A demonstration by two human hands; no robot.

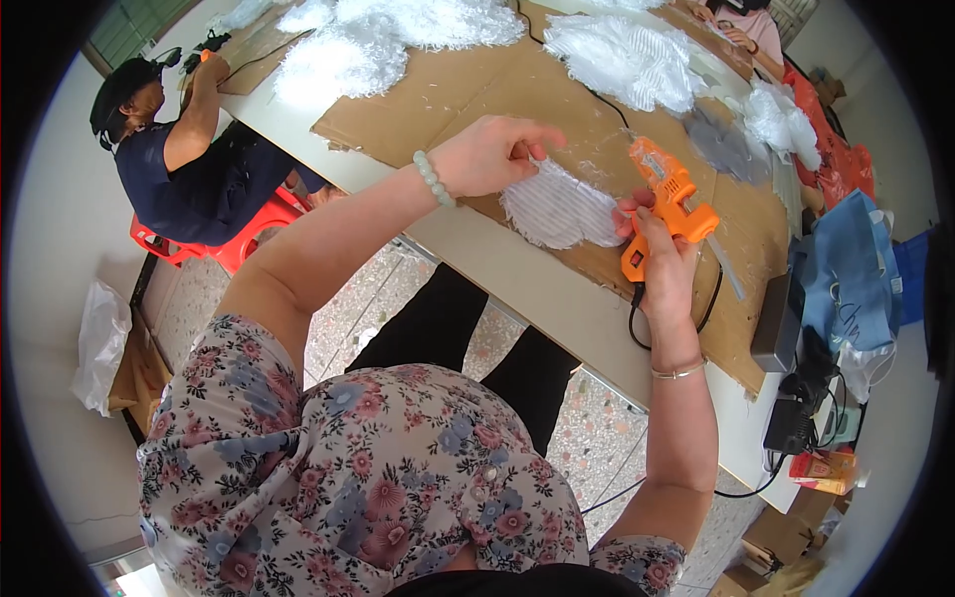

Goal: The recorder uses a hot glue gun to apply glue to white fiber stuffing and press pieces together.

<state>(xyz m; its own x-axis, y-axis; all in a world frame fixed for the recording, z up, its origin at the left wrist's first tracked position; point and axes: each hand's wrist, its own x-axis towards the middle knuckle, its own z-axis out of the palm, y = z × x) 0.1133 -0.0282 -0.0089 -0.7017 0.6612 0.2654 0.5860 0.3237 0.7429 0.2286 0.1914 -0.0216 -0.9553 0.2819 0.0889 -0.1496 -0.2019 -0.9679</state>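
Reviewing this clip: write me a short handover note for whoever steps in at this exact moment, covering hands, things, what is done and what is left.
Left hand: fingers pinch the top edge of the white ribbed piece, which lies flat on the cardboard sheet.
Right hand: grips the orange glue gun, nozzle up beside the piece, cord trailing off the table edge.
Done: heaps of white fluffy pieces lie further back on the cardboard.
Left: whether glue is already on this piece cannot be told; it looks not yet joined to anything.
A co-worker sits at the far left end.
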